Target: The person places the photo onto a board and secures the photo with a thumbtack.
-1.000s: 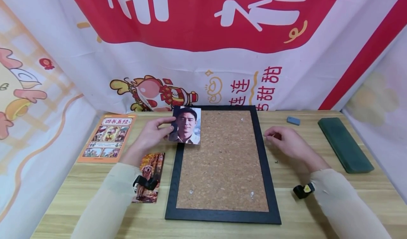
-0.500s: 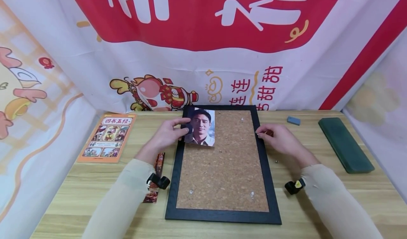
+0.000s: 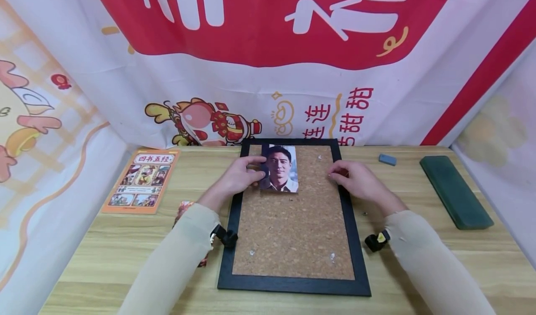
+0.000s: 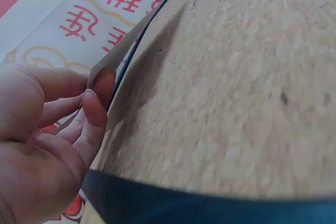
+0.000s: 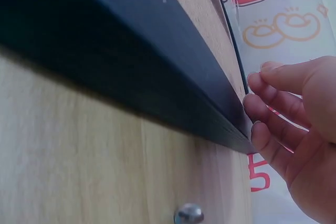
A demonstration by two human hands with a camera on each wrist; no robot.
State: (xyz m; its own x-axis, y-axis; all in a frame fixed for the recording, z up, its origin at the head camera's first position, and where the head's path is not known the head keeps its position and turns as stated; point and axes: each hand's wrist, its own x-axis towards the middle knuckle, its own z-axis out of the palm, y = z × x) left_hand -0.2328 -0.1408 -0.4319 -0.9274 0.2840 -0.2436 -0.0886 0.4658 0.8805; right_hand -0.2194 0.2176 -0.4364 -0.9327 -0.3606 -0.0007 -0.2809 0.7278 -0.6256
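My left hand pinches a portrait photo by its left edge between thumb and fingers. In the left wrist view the photo is seen almost edge-on, tilted up off the cork and casting a shadow. Under it lies a corkboard in a black frame. My right hand hovers over the board's right frame edge, its thumb and index fingertips pinching a tiny pale pushpin, mostly hidden. In the right wrist view, the other fingers of the hand are loosely bent beside the black frame.
Small shiny pins sit near the board's corners. One more pin lies on the table at right. A blue eraser and a green case lie further right. An orange booklet and a partly covered dog photo are left.
My left hand has carried the portrait photo rightward from the board's left frame edge to over the cork. My right hand has moved left, from the table to the frame's right side.
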